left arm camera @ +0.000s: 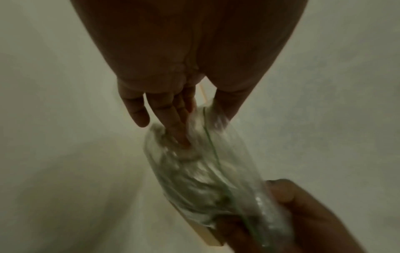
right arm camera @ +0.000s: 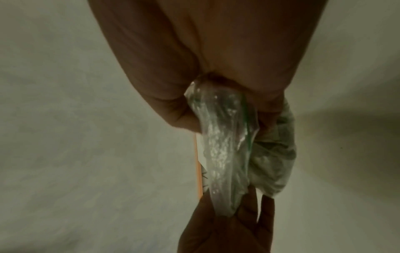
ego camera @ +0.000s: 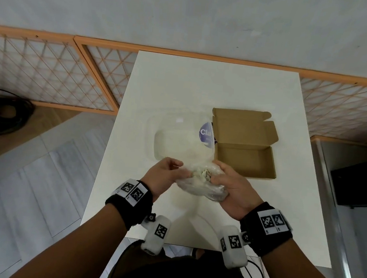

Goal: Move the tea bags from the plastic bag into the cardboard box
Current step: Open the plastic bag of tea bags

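The right hand (ego camera: 225, 182) grips the plastic bag (ego camera: 198, 183) by its bunched body, fingers curled round it. The left hand (ego camera: 164, 174) pinches the mouth, fingers reaching in toward the tea bags (ego camera: 201, 173). Best to keep the mouth spread. The cardboard box (ego camera: 243, 155) lies open just beyond the right hand.
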Demonstrator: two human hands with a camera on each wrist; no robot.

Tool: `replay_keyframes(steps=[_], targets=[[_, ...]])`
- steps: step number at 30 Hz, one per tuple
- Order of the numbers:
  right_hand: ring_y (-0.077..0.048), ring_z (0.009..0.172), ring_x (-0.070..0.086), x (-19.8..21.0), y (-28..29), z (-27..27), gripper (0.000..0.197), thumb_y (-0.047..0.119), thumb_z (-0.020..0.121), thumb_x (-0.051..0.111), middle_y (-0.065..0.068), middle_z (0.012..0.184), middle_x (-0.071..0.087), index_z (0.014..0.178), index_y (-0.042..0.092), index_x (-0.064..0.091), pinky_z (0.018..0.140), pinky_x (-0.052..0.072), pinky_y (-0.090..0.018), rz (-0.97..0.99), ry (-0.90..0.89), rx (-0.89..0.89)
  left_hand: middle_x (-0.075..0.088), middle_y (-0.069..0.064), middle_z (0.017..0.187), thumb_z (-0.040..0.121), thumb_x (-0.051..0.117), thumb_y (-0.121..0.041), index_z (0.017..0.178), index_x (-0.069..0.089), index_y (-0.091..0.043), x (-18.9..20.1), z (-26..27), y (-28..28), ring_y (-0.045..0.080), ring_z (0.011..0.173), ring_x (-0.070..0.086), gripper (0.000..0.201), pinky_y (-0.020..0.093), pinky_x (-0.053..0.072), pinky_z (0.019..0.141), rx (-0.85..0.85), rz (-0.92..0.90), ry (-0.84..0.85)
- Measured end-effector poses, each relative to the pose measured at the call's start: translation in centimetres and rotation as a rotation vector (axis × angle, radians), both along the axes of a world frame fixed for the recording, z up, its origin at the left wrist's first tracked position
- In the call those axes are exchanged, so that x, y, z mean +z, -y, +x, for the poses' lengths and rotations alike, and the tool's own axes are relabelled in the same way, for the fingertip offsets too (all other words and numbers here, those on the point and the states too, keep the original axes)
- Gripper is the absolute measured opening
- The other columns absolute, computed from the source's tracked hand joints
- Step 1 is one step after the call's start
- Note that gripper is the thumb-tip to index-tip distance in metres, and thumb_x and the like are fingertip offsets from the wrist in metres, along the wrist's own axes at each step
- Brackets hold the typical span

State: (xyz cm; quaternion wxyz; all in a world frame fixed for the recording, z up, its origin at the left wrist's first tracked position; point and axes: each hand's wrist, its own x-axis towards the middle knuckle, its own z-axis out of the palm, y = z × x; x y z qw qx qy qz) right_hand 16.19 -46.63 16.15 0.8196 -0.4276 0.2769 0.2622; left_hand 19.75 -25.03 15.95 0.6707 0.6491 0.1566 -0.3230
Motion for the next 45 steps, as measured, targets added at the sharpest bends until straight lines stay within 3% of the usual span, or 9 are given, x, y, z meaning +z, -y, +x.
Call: replay_keyframes(steps=[7,12,16,20,23,27,30,37,45], targets=[[-0.036,0.097,0.067,0.7,0.6,-0.2,0.041,-0.016,0.095,0.041,-0.027,0.124,0.059,0.116,0.02,0.045,0.077,0.058,-0.047,-0.072,0.025,-0.166,0.055,-0.007,0.13,0.093,0.051,0.009,0.086,0.05,-0.032,1.9,-0.2,-2.0,0.002,0.107,0.062,0.041,0.016,0.047,0.083,-0.398,0.395,0.586],[-0.033,0.097,0.07,0.9,1.1,-1.1,0.036,-0.007,0.098,0.043,-0.018,0.115,0.065,0.085,0.019,0.064,0.072,0.062,-0.044,-0.483,0.171,0.231,0.043,-0.014,0.14,0.101,0.046,0.0,0.114,0.073,-0.038,1.6,-0.4,-3.2,0.008,0.105,0.06,0.049,0.013,0.043,0.09,-0.654,0.629,0.63],[-0.016,0.107,0.07,0.9,0.6,-1.9,0.039,0.006,0.099,0.052,0.002,0.125,0.073,0.117,0.03,0.076,0.082,0.064,-0.032,-0.871,0.313,0.433,0.045,-0.008,0.138,0.098,0.049,-0.001,0.146,0.054,-0.041,1.4,-0.6,-2.8,0.017,0.101,0.064,0.062,0.026,0.053,0.091,-0.758,0.758,0.571],[-0.014,0.136,0.056,-0.4,-0.4,-2.6,0.061,0.019,0.099,0.061,0.005,0.156,0.052,0.158,0.026,0.044,0.116,0.046,-0.038,-0.954,0.373,0.654,0.042,-0.005,0.13,0.095,0.05,-0.003,0.163,0.005,-0.042,1.5,-0.4,-2.3,0.021,0.085,0.061,0.09,0.03,0.052,0.077,-0.878,0.81,0.502],[-0.022,0.126,0.059,-1.9,-1.2,-3.3,0.072,0.021,0.099,0.06,-0.004,0.163,0.044,0.164,0.022,0.029,0.112,0.043,-0.033,-0.958,0.296,0.759,0.044,-0.003,0.14,0.099,0.053,-0.016,0.162,0.017,-0.037,1.3,0.2,-2.1,0.021,0.098,0.063,0.076,0.033,0.053,0.087,-0.785,0.784,0.48],[-0.026,0.122,0.059,-3.5,-1.7,-4.0,0.081,0.025,0.098,0.061,-0.007,0.166,0.038,0.166,0.019,0.018,0.114,0.045,-0.038,-0.973,0.24,0.757,0.048,-0.002,0.125,0.093,0.069,-0.045,0.12,0.047,-0.024,0.5,-0.8,-0.9,0.023,0.083,0.064,0.041,0.038,0.055,0.081,-0.591,0.809,0.426],[-0.015,0.103,0.05,-4.2,-2.0,-4.4,0.085,0.032,0.097,0.063,-0.005,0.164,0.039,0.167,0.02,0.015,0.107,0.048,-0.037,-0.994,0.284,0.739,0.048,0.001,0.121,0.095,0.067,-0.031,0.105,0.049,-0.022,-0.7,-1.9,-0.2,0.023,0.076,0.062,0.023,0.033,0.052,0.071,-0.594,0.834,0.35],[-0.022,0.116,0.064,-4.4,-1.0,-3.8,0.095,0.061,0.088,0.069,-0.004,0.15,0.048,0.163,0.025,0.023,0.1,0.054,-0.039,-1.211,0.269,0.754,0.027,0.003,0.162,0.09,0.051,0.002,0.155,0.041,-0.028,-2.5,-2.7,-0.1,0.029,0.14,0.049,0.072,0.041,0.047,0.113,-0.722,0.721,0.281],[-0.022,0.097,0.061,-1.2,-2.3,-2.9,0.034,0.023,0.096,0.067,-0.001,0.12,0.057,0.129,0.027,0.069,0.081,0.055,-0.034,-1.478,0.886,0.799,0.024,-0.006,0.17,0.09,0.052,0.0,0.164,0.019,-0.028,-1.9,-2.5,-0.9,0.02,0.152,0.036,0.086,0.038,0.037,0.122,-0.738,0.693,0.437]])
